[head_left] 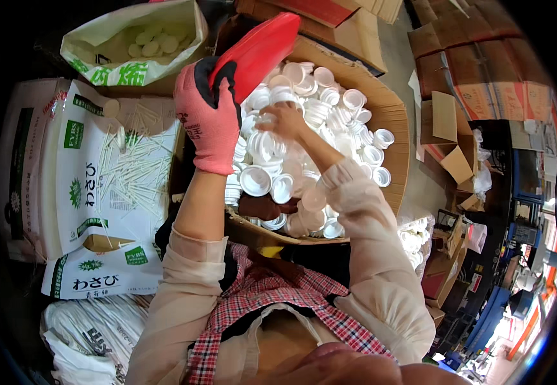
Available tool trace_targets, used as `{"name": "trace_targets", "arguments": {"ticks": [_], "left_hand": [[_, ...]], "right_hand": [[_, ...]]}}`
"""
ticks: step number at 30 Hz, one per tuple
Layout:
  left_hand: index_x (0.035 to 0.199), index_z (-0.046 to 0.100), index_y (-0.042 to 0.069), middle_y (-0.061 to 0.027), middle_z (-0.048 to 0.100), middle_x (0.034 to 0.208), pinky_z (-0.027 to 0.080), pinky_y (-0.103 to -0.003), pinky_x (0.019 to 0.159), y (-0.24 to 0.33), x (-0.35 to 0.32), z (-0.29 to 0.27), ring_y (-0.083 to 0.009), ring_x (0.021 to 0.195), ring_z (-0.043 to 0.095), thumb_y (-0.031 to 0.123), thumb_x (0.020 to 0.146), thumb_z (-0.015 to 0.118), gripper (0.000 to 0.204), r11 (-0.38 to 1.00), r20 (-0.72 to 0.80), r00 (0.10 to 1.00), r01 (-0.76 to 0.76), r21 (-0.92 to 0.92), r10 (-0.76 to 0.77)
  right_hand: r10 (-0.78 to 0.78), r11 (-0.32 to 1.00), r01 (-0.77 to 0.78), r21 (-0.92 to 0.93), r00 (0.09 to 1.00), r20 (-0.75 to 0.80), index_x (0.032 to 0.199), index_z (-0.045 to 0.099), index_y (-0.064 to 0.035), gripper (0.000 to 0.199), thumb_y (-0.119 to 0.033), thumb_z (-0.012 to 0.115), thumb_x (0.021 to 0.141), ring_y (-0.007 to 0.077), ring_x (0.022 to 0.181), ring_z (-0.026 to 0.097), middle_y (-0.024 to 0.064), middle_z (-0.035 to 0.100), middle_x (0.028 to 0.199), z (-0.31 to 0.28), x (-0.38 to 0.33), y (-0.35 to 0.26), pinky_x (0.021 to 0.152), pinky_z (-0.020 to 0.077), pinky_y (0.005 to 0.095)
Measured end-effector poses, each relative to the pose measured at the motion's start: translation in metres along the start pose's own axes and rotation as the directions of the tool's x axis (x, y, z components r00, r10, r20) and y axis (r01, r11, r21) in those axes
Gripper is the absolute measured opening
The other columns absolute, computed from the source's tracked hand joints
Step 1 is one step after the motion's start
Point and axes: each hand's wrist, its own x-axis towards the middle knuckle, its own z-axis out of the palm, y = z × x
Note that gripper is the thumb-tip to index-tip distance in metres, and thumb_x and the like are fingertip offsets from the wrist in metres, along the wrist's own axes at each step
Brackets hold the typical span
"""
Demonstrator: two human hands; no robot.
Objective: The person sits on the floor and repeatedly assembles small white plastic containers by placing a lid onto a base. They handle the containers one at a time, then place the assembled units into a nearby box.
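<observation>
My left hand [208, 106], in a pink and black work glove, is closed round a smooth red object [260, 48], curved and dish-like. It is raised over the left edge of a large cardboard box [391, 154]. The box is heaped with small round white plastic cups or lids [317, 112], some nested together. Down among these pieces is my bare right hand [283, 120], with its fingers bent inward. What those fingers hold, if anything, I cannot make out. A dark brown piece [259, 207] lies near the box's near side.
To the left, thin white sticks [134, 163] lie scattered on white printed bags [79, 212]. Behind them stands an open white bag [99, 48] with pale round discs [153, 42]. Stacked cartons [477, 77] and an open carton [448, 138] stand at the right.
</observation>
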Motion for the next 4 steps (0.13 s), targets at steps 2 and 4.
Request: {"name": "trace_targets", "arguments": {"ticks": [2,4], "left_hand": [[0.104,0.057,0.0,-0.0171,0.056,0.104,0.04,-0.044,0.089,0.008,0.0,0.001,-0.0354,0.099,0.052,0.007,0.076,0.064,0.03,1.0,0.053,0.998,-0.02,0.005,0.019],[0.105,0.057,0.003,-0.0168,0.056,0.107,0.038,-0.043,0.093,0.008,-0.003,0.001,-0.0342,0.104,0.051,0.01,0.076,0.065,0.032,0.998,0.102,0.994,-0.039,0.047,0.034]], "right_hand": [[-0.187,0.972,0.173,0.161,0.979,0.079,0.109,0.067,-0.0159,0.055,-0.057,0.069,0.072,0.0373,0.129,0.035,0.0095,0.062,0.113,-0.012,-0.019,0.006,0.105,0.0297,0.0509],[-0.33,0.931,0.302,0.207,0.937,0.114,0.112,0.066,-0.0168,0.06,-0.06,0.069,0.07,0.0409,0.131,0.032,0.0103,0.061,0.116,-0.004,-0.03,0.02,0.108,0.0258,0.0511]]}}
